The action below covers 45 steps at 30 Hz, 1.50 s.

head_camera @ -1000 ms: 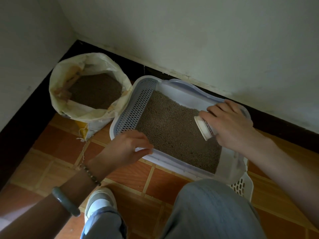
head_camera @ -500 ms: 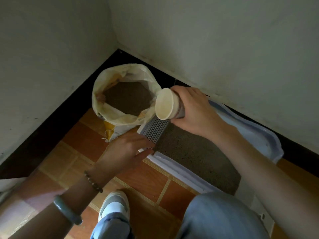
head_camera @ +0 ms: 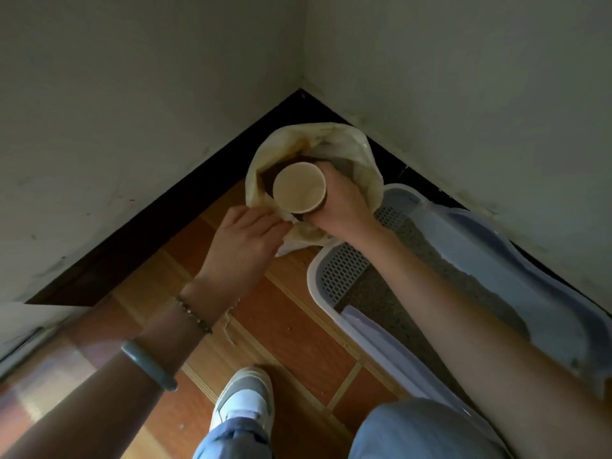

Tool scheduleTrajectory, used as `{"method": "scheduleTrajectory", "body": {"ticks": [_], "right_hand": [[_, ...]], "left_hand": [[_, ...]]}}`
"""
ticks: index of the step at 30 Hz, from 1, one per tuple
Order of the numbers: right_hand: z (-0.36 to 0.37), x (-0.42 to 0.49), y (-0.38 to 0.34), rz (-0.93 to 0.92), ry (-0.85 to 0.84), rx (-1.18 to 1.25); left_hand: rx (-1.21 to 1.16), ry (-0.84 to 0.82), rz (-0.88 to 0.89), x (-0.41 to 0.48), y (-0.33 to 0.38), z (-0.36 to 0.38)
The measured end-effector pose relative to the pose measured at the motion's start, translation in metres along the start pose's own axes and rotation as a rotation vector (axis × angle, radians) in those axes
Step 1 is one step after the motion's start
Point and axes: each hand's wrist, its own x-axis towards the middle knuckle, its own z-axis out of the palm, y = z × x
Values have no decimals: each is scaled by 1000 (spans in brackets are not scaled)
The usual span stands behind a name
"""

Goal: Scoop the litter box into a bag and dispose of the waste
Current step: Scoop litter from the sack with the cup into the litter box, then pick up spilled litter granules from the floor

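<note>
A pale woven bag (head_camera: 361, 154) with dark litter inside stands in the corner of the room. My right hand (head_camera: 341, 207) holds a cream paper cup (head_camera: 299, 187) over the bag's mouth, its open end facing up towards me; the cup looks empty. My left hand (head_camera: 246, 243) pinches the near rim of the bag. The white litter box (head_camera: 374, 329) with a perforated grid and grey litter lies to the right of the bag, partly under my right forearm.
Two pale walls with a black skirting (head_camera: 185, 200) meet behind the bag. The floor is orange-brown tile (head_camera: 291, 326). My grey-and-white shoe (head_camera: 245, 402) and blue-trousered knees are at the bottom of the view.
My right hand carried the cup from the litter box across to above the bag. My left hand left the box rim and took hold of the bag's edge. The view swung left.
</note>
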Motion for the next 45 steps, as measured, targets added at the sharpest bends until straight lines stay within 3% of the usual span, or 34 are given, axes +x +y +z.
{"method": "scheduleTrajectory", "body": {"ticks": [7, 13, 22, 31, 36, 45], "right_hand": [[15, 25, 16, 78, -113, -91], [7, 26, 9, 139, -140, -29], [-42, -34, -37, -61, -77, -15], [-13, -103, -70, -368, -78, -48], [8, -123, -73, -370, -146, -49], [38, -136, -90, -371, -231, -2]], "left_hand": [[8, -13, -22, -9, -2, 4], [-14, -41, -11, -14, -2, 0], [26, -63, -118, -47, -4, -31], [149, -145, -218, -120, -7, -70], [228, -238, -207, -166, -15, -108], [293, -337, -383, -237, -17, -138]]}}
